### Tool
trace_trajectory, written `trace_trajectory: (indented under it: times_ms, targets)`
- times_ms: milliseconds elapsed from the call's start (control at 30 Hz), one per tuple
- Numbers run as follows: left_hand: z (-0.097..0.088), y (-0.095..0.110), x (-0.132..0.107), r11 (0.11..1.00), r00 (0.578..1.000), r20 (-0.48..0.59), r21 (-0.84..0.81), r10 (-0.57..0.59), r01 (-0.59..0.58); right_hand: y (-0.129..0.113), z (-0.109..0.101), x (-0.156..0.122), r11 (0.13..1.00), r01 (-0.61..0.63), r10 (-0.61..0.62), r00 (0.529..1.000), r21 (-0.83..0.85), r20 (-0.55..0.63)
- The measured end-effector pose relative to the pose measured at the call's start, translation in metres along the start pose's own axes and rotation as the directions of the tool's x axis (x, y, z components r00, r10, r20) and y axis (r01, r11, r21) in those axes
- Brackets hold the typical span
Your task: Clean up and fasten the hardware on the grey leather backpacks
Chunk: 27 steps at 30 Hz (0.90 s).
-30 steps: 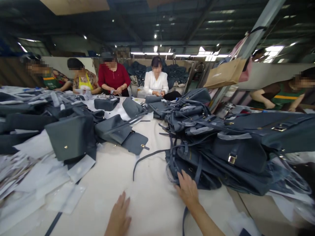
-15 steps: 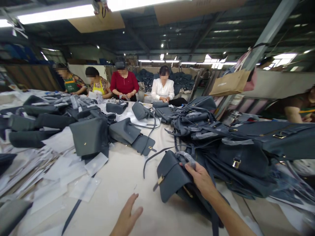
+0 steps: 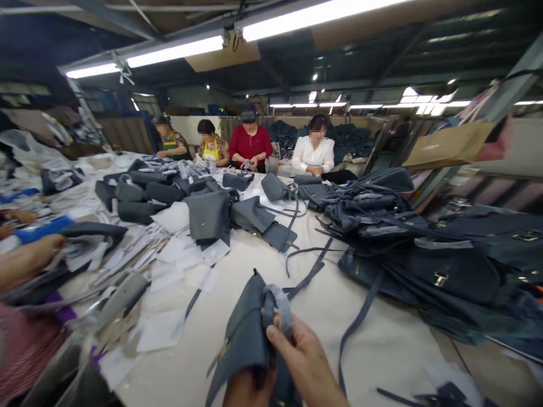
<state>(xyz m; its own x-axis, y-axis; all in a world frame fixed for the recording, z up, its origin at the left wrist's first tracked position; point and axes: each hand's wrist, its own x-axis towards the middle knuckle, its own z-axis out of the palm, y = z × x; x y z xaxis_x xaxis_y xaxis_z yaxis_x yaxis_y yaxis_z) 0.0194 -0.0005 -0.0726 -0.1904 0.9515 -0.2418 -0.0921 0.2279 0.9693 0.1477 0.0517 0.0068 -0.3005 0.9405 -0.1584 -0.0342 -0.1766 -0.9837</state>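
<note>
My right hand is closed round the plastic-wrapped top handle of a dark blue-grey backpack. The bag hangs tilted over the near part of the table, its flap and small metal clasp turned to the left. Low in the view, my left hand reaches in at the flap's lower edge; its fingers are hidden by the bag. A strap trails behind the bag across the tabletop.
A big heap of similar backpacks lies on the right. More bags and loose white sheets cover the left. At the left edge a co-worker's arm handles a bag. Several people sit across the white table.
The backpack has moved left, away from the heap, in my right hand. My left hand has come in to the bag. The view has swung to the left.
</note>
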Motion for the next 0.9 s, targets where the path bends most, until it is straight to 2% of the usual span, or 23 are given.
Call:
trace_trajectory:
  times_ms: [67, 100, 167, 267, 367, 467, 533, 600, 667, 700, 767, 800, 833, 900]
  targets:
    - [-0.017, 0.015, -0.003, 0.998, 0.998, -0.067, -0.055, 0.006, -0.010, -0.017, -0.007, -0.004, 0.999, -0.033, 0.036, 0.990, -0.023, 0.134]
    - [-0.026, 0.023, -0.002, 0.992, 0.998, -0.058, -0.127, -0.010, 0.003, -0.022, -0.015, -0.004, 0.996, -0.080, 0.084, 0.983, -0.031, 0.164]
    - [-0.040, 0.037, 0.004, 0.957, 0.998, -0.026, -0.287, -0.054, 0.044, -0.022, -0.034, -0.005, 0.988, -0.130, 0.140, 0.984, -0.085, 0.113]
    - [-0.053, 0.044, 0.012, 0.911, 0.997, 0.015, -0.405, -0.074, 0.074, 0.001, -0.059, -0.013, 0.968, -0.216, 0.212, 0.976, -0.126, -0.041]
    - [-0.050, 0.035, 0.015, 0.904, 0.995, 0.059, -0.416, -0.083, 0.100, 0.036, -0.065, -0.032, 0.951, -0.291, 0.289, 0.957, -0.106, -0.034]
    - [-0.039, 0.020, 0.016, 0.911, 0.990, 0.086, -0.390, -0.110, 0.135, 0.065, -0.056, -0.049, 0.941, -0.330, 0.330, 0.944, -0.081, -0.008]
    - [-0.033, 0.015, 0.017, 0.921, 0.989, 0.095, -0.364, -0.110, 0.138, 0.078, -0.049, -0.054, 0.939, -0.341, 0.341, 0.940, -0.039, -0.008]
    - [-0.029, 0.019, 0.018, 0.931, 0.991, 0.102, -0.346, -0.089, 0.119, 0.084, -0.046, -0.055, 0.943, -0.332, 0.332, 0.943, -0.009, -0.024]
    - [-0.025, 0.031, 0.015, 0.956, 0.996, 0.088, -0.289, -0.017, 0.042, 0.084, -0.047, -0.054, 0.944, -0.329, 0.330, 0.942, 0.021, -0.054]
    - [-0.022, 0.038, 0.011, 0.977, 0.997, 0.064, -0.210, 0.038, -0.024, 0.082, -0.047, -0.053, 0.947, -0.317, 0.321, 0.945, 0.053, -0.070]
    - [-0.013, 0.051, -0.002, 0.986, 0.987, -0.011, 0.046, 0.161, -0.160, 0.073, -0.046, -0.051, 0.960, -0.236, 0.253, 0.963, 0.151, -0.098]
    - [-0.005, 0.054, -0.010, 0.960, 0.975, -0.038, 0.186, 0.219, -0.209, 0.066, -0.045, -0.050, 0.963, -0.169, 0.193, 0.976, 0.208, -0.097]
    - [0.003, 0.053, -0.018, 0.926, 0.964, -0.038, 0.290, 0.265, -0.243, 0.060, -0.043, -0.049, 0.963, -0.098, 0.122, 0.989, 0.251, -0.084]
    - [0.023, 0.044, -0.031, 0.872, 0.940, 0.093, 0.354, 0.328, -0.339, 0.049, -0.041, -0.045, 0.968, -0.018, 0.030, 0.999, 0.249, -0.045]
